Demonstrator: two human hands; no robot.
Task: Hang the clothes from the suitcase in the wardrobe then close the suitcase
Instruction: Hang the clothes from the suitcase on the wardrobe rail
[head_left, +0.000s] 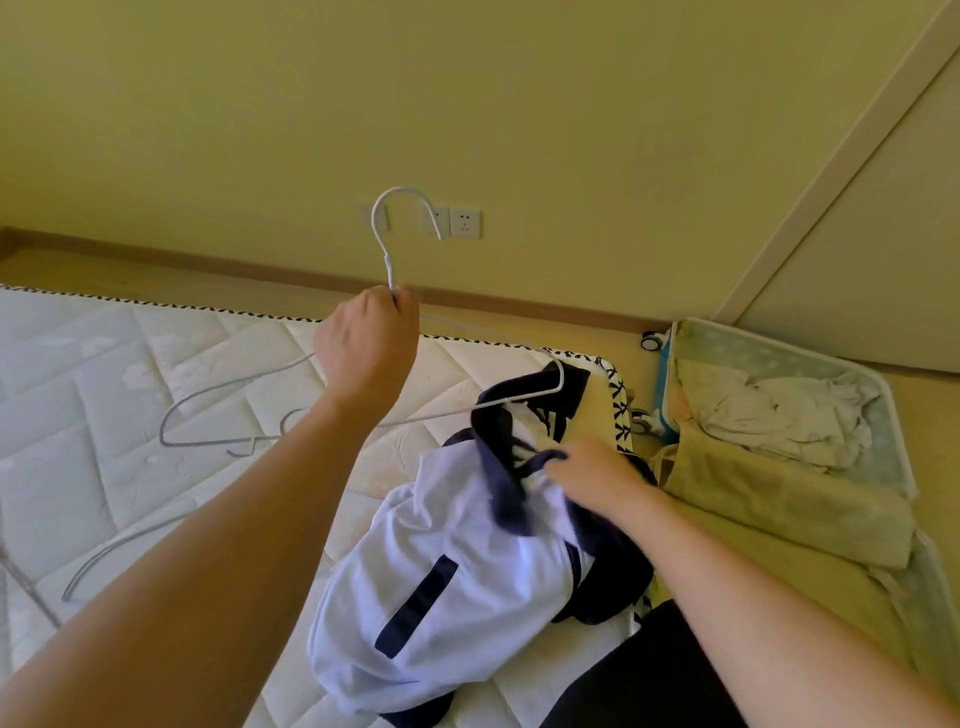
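My left hand (369, 343) is gripping a thin white wire hanger (387, 249) at the neck just under its rounded hook, fingers closed tight around it, and holding it up over the mattress (104, 374). The hanger's right shoulder is poking into the dark collar of the shirt (441, 561). My right hand (597, 473) is pinching that navy collar band, fingers clamped on the soft fabric. The shirt is smooth white cloth with navy trim and one navy stripe, and it is lying crumpled at the mattress edge. The mattress is white and quilted in a diamond pattern, with black-and-white zigzag piping. Two more wire hangers are lying flat on it: one (218, 421) just left of my forearm, another (104, 561) nearer the lower left corner. So I am counting three hangers in all. The suitcase (883, 415) is lying open on the floor just to the right, pale blue-lined, with rumpled off-white clothes (779, 415) inside.
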